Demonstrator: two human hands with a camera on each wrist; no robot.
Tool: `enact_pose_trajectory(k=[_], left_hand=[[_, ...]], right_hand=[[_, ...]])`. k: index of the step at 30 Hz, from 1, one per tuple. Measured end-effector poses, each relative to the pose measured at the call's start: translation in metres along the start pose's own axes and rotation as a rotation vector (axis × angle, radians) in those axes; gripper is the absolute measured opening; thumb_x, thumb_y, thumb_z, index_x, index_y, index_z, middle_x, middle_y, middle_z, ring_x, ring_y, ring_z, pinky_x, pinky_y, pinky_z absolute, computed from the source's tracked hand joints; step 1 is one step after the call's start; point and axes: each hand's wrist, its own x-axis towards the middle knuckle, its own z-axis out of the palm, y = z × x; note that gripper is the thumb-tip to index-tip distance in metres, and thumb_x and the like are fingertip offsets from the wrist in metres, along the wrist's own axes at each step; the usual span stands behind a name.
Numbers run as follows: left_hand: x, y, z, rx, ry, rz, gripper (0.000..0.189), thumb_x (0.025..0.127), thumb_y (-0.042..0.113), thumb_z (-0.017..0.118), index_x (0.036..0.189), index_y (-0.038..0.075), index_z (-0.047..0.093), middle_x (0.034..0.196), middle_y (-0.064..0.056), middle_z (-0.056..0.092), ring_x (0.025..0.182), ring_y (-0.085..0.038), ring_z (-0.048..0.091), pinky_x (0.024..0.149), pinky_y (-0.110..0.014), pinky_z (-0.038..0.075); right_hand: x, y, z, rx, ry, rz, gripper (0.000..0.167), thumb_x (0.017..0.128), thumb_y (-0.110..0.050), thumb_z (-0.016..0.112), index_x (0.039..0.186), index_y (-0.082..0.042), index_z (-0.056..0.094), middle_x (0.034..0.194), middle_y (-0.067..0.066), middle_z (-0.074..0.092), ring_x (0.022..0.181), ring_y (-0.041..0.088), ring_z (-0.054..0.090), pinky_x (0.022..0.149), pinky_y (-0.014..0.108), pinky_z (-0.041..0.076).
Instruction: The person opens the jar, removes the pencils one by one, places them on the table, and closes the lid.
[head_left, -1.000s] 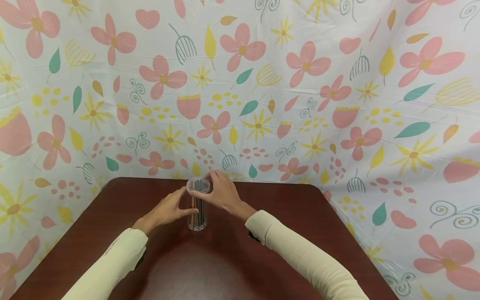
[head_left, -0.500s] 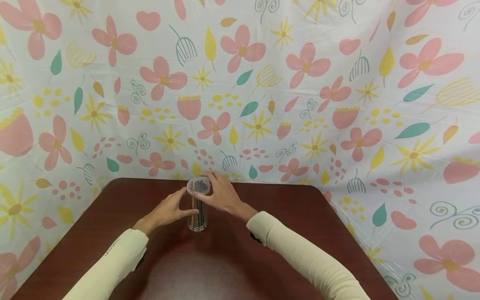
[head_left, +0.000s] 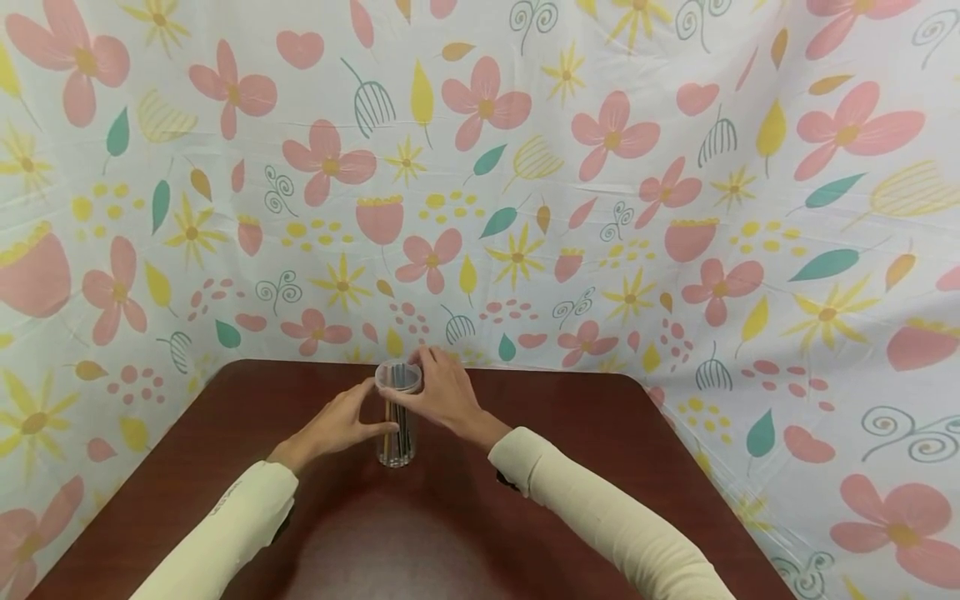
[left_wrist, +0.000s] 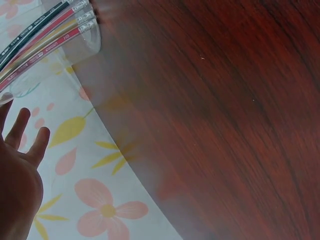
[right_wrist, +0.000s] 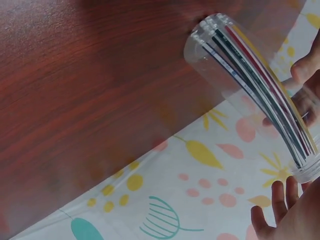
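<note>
A clear plastic tube (head_left: pixel 395 457) stands upright on the table, its round clear lid (head_left: pixel 397 371) on top. Inside are several pencils (right_wrist: pixel 265 92), dark, red, yellow and white-striped, with their eraser ends down. My left hand (head_left: pixel 336 425) holds the tube from the left, the thumb across its front and the other fingers partly hidden behind it. From the right, my right hand (head_left: pixel 448 398) grips the lid, thumb at the near rim and fingers at the far rim. In the left wrist view, part of the left hand (left_wrist: pixel 20 175) shows below the tube.
The dark red-brown wooden table (head_left: pixel 585 467) has rounded far corners. Behind it and along its sides hangs a white cloth (head_left: pixel 480 208) printed with pink, yellow and green flowers and leaves.
My right fingers have shifted slightly back and forth along the lid's rim. My left hand keeps its hold and the tube stays in place. The head view has tilted up a little.
</note>
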Motion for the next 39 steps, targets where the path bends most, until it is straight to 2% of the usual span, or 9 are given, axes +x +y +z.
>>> enact_pose_trajectory(k=[4,6,9,11,16,19,23,28,39], left_hand=[[0.0002,0.0001,0.0009,0.002,0.006,-0.006,0.1,0.086,0.049,0.084,0.163,0.017,0.03,0.159,-0.008,0.046,0.143,-0.034,0.048,0.109,-0.06,0.044],[0.0001,0.0004,0.001,-0.002,0.008,-0.015,0.101,0.086,0.049,0.084,0.164,0.016,0.029,0.16,-0.009,0.045,0.144,-0.034,0.046,0.109,-0.061,0.043],[-0.0004,0.0006,0.0013,-0.007,0.005,-0.02,0.102,0.086,0.05,0.084,0.164,0.015,0.028,0.162,-0.009,0.042,0.145,-0.035,0.045,0.11,-0.062,0.042],[-0.0005,0.0005,0.0011,-0.004,0.005,-0.017,0.103,0.086,0.05,0.084,0.165,0.016,0.027,0.162,-0.009,0.041,0.145,-0.035,0.044,0.11,-0.061,0.043],[-0.0011,0.0002,0.0012,0.013,0.0,0.002,0.1,0.087,0.049,0.083,0.165,0.018,0.027,0.162,-0.008,0.042,0.144,-0.034,0.047,0.109,-0.06,0.044],[-0.0016,0.0003,0.001,0.019,-0.004,0.002,0.1,0.087,0.052,0.082,0.164,0.018,0.028,0.162,-0.008,0.042,0.143,-0.034,0.048,0.108,-0.059,0.045],[-0.0019,0.0009,0.0003,0.023,-0.01,-0.002,0.1,0.088,0.053,0.081,0.164,0.018,0.027,0.162,-0.008,0.042,0.143,-0.035,0.047,0.108,-0.06,0.044],[-0.0013,0.0019,0.0001,0.023,-0.012,0.0,0.098,0.089,0.048,0.082,0.164,0.019,0.027,0.162,-0.008,0.041,0.143,-0.035,0.047,0.108,-0.061,0.044],[-0.0013,-0.0001,0.0013,0.016,-0.003,0.008,0.103,0.087,0.054,0.081,0.166,0.025,0.022,0.164,-0.005,0.039,0.145,-0.034,0.045,0.109,-0.061,0.043]], right_hand=[[-0.0016,-0.0005,-0.0032,0.011,-0.046,-0.036,0.056,0.093,-0.057,0.071,0.129,-0.014,0.063,0.116,0.003,0.064,0.089,0.015,0.061,0.071,0.027,0.053],[-0.0016,-0.001,-0.005,0.012,-0.075,-0.051,0.054,0.095,-0.051,0.068,0.135,-0.015,0.062,0.123,0.003,0.065,0.097,0.017,0.064,0.079,0.032,0.055],[-0.0017,-0.0011,-0.0059,0.013,-0.103,-0.057,0.056,0.097,-0.047,0.066,0.142,-0.015,0.059,0.132,0.003,0.064,0.109,0.02,0.064,0.092,0.042,0.054],[-0.0018,-0.0015,-0.005,0.011,-0.094,-0.049,0.06,0.096,-0.05,0.067,0.144,-0.015,0.058,0.134,0.004,0.063,0.112,0.021,0.063,0.096,0.045,0.052],[-0.0033,-0.0027,-0.0001,-0.007,-0.013,0.006,0.073,0.087,-0.069,0.07,0.135,-0.015,0.06,0.124,0.004,0.06,0.095,0.018,0.06,0.084,0.039,0.053],[-0.0036,-0.0038,0.0016,-0.025,0.022,0.031,0.075,0.083,-0.075,0.07,0.128,-0.015,0.062,0.116,0.001,0.059,0.093,0.017,0.057,0.089,0.04,0.052],[-0.0036,-0.0047,0.0019,-0.054,0.028,0.034,0.074,0.082,-0.076,0.07,0.124,-0.015,0.062,0.112,0.0,0.058,0.094,0.018,0.056,0.094,0.042,0.05],[-0.0035,-0.0043,0.0007,-0.076,0.014,0.02,0.068,0.086,-0.072,0.07,0.122,-0.015,0.062,0.109,0.001,0.058,0.089,0.017,0.054,0.086,0.039,0.05],[-0.0044,-0.0018,-0.0025,-0.069,-0.049,-0.049,0.063,0.093,-0.056,0.072,0.141,-0.017,0.061,0.131,0.003,0.063,0.122,0.021,0.058,0.109,0.046,0.044]])
